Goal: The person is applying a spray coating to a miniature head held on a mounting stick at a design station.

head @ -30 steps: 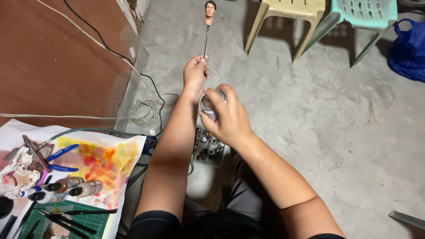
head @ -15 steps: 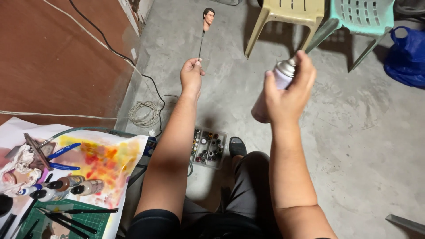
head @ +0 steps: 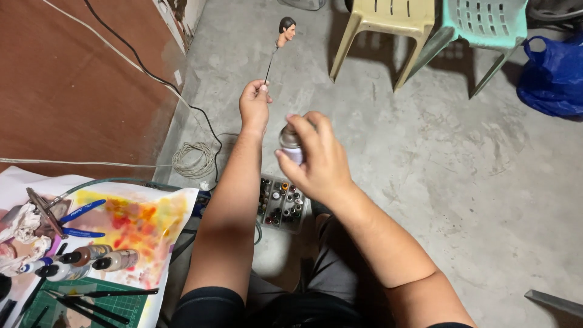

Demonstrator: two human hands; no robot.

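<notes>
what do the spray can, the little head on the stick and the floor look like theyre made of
Spray can: probably metal, a smooth silvery body, mostly hidden by the right hand.
Small head: likely painted plastic or resin, matte, dark hair; too small to be sure.
Its stick, held by the left hand: thin and dark, maybe wire.
Floor: bare concrete, grey, mottled, matte.

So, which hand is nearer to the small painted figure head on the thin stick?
Left. The left hand holds the bottom of the stick below the figure head. The right hand, gripping a spray can, is lower, closer to the body.
</notes>
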